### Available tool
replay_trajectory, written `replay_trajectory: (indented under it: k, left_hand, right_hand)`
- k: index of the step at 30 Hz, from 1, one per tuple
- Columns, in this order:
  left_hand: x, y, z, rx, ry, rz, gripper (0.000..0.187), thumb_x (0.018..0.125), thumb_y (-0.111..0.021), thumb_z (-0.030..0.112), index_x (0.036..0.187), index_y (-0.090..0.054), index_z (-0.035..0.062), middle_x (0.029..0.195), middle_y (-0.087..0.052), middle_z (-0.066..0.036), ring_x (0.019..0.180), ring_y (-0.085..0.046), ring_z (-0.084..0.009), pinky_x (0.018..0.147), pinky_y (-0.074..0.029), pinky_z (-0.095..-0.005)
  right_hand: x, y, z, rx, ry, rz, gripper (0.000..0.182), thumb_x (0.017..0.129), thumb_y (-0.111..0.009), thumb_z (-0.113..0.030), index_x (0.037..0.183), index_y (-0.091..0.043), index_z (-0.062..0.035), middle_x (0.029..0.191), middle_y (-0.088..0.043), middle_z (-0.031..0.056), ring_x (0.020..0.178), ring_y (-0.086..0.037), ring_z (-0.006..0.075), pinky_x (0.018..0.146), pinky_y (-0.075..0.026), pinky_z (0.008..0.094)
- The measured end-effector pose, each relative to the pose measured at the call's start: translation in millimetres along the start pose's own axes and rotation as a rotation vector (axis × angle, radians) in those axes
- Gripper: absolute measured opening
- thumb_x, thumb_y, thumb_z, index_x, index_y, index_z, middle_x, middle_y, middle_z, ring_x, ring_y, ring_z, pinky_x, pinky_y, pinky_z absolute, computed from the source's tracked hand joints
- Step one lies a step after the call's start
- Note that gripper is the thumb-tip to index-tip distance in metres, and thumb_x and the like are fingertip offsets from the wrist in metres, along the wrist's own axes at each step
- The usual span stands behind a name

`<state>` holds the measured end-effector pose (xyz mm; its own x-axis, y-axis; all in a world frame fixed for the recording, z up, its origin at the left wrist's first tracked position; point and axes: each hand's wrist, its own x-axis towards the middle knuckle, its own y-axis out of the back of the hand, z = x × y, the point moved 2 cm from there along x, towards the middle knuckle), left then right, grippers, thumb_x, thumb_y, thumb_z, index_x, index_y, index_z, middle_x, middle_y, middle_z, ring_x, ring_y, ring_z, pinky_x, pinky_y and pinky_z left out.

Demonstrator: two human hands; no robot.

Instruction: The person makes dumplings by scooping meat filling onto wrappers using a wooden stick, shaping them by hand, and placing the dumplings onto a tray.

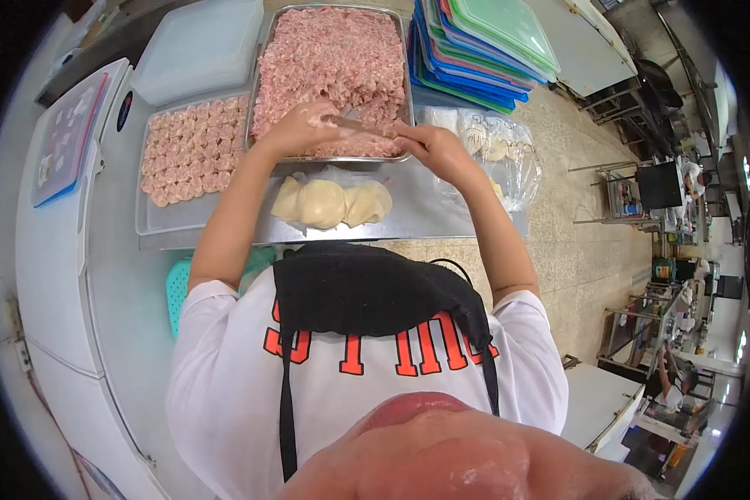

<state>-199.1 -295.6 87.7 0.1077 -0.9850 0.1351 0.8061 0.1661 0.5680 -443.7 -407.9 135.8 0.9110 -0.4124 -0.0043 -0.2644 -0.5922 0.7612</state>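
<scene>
Over the near part of a metal tray of pink minced meat, both hands work close together. My right hand pinches one end of a flat brown spatula, which points left. At its other end is my left hand, with fingers curled; what lies inside them is hidden. Stacks of round, pale yellow dough wrappers lie on the counter just below the meat tray. To the left, rows of small meat-filled dumplings sit in a translucent tray.
Translucent lids are stacked at the back left. A tall pile of blue, green and clear plastic lids stands at the back right. Plastic bags of wrappers lie right of the meat. A white freezer stands at the left.
</scene>
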Motion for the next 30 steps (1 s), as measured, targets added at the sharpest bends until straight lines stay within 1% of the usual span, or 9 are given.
replay_trajectory:
  k: [2, 3, 9, 11, 14, 18, 21, 26, 30]
  left_hand:
    - [6.3, -6.4, -19.6, -0.172, 0.106, 0.067, 0.042, 0.071, -0.078, 0.026, 0.106, -0.064, 0.0069, 0.103, -0.064, -0.010, 0.095, -0.059, -0.0195, 0.083, -0.046, -0.0312]
    - [7.4, -10.3, -27.0, -0.248, 0.174, -0.011, 0.040, 0.072, -0.078, 0.026, 0.103, -0.064, 0.0064, 0.098, -0.064, -0.008, 0.090, -0.058, -0.0182, 0.079, -0.046, -0.0307]
    - [-4.4, -10.9, -9.6, 0.117, 0.133, -0.202, 0.041, 0.074, -0.076, 0.026, 0.109, -0.063, 0.0078, 0.111, -0.062, -0.007, 0.101, -0.057, -0.0183, 0.084, -0.046, -0.0318]
    - [-20.9, -2.6, 0.7, -0.051, 0.239, 0.138, 0.054, 0.074, -0.076, 0.024, 0.123, -0.056, 0.0116, 0.126, -0.057, -0.010, 0.120, -0.050, -0.0219, 0.097, -0.041, -0.0319]
    - [-21.2, 16.0, 28.5, -0.287, 0.074, 0.054, 0.066, 0.073, -0.076, 0.024, 0.132, -0.048, 0.0143, 0.134, -0.052, -0.011, 0.129, -0.043, -0.0251, 0.104, -0.035, -0.0316]
    - [-20.7, 25.0, 47.9, -0.055, -0.192, 0.146, 0.059, 0.073, -0.076, 0.021, 0.127, -0.054, 0.0122, 0.128, -0.057, -0.011, 0.121, -0.051, -0.0269, 0.099, -0.040, -0.0328]
    - [-16.1, 21.9, 51.2, -0.024, 0.022, -0.132, 0.052, 0.072, -0.076, 0.022, 0.120, -0.059, 0.0101, 0.119, -0.061, -0.012, 0.112, -0.056, -0.0285, 0.096, -0.043, -0.0340]
    - [-15.6, 17.5, 21.1, 0.060, 0.107, 0.081, 0.062, 0.069, -0.078, 0.035, 0.119, -0.058, 0.0023, 0.116, -0.061, -0.019, 0.111, -0.056, -0.0318, 0.096, -0.043, -0.0368]
    - [-13.3, 15.9, 6.5, 0.157, 0.050, 0.119, 0.073, 0.069, -0.078, 0.040, 0.124, -0.054, 0.0000, 0.123, -0.056, -0.022, 0.116, -0.052, -0.0335, 0.099, -0.040, -0.0380]
  right_hand:
    - [-4.1, 2.7, -23.0, -0.429, 0.014, 0.222, 0.025, 0.088, -0.059, -0.024, 0.111, -0.064, -0.0134, 0.093, -0.066, 0.0148, 0.086, -0.063, 0.0351, 0.073, -0.050, 0.0418]
    - [-6.1, -6.5, -29.4, -0.286, 0.147, 0.343, 0.021, 0.086, -0.060, -0.022, 0.105, -0.064, -0.0138, 0.087, -0.065, 0.0133, 0.082, -0.062, 0.0367, 0.068, -0.050, 0.0453]
    - [1.3, -25.6, 52.3, -0.443, -0.002, 0.126, 0.019, 0.089, -0.055, -0.024, 0.099, -0.064, -0.0117, 0.084, -0.066, 0.0153, 0.080, -0.063, 0.0362, 0.067, -0.050, 0.0457]
    - [-12.1, -17.6, 53.8, -0.529, -0.091, 0.062, 0.023, 0.090, -0.054, -0.028, 0.097, -0.065, -0.0095, 0.085, -0.066, 0.0167, 0.082, -0.063, 0.0370, 0.069, -0.048, 0.0470]
    - [-21.6, 18.7, 22.1, -0.336, -0.140, 0.127, 0.028, 0.090, -0.053, -0.031, 0.101, -0.066, -0.0086, 0.092, -0.067, 0.0176, 0.085, -0.063, 0.0369, 0.071, -0.049, 0.0451]
    - [-19.5, 24.7, -14.2, 0.131, 0.047, 0.126, 0.030, 0.090, -0.058, -0.029, 0.109, -0.066, -0.0069, 0.100, -0.066, 0.0181, 0.088, -0.064, 0.0338, 0.078, -0.049, 0.0379]
    - [-8.8, 3.5, -25.2, 0.066, 0.062, 0.033, 0.029, 0.091, -0.058, -0.027, 0.111, -0.065, -0.0068, 0.099, -0.067, 0.0175, 0.090, -0.064, 0.0322, 0.079, -0.049, 0.0372]
    - [-8.5, 30.3, -47.9, -0.431, 0.044, 0.148, 0.027, 0.089, -0.059, -0.029, 0.108, -0.066, -0.0109, 0.097, -0.066, 0.0138, 0.088, -0.063, 0.0341, 0.075, -0.051, 0.0413]
    - [-1.8, 14.3, -42.1, -0.364, 0.231, 0.228, 0.026, 0.088, -0.059, -0.028, 0.108, -0.065, -0.0122, 0.092, -0.066, 0.0122, 0.083, -0.063, 0.0337, 0.070, -0.051, 0.0428]
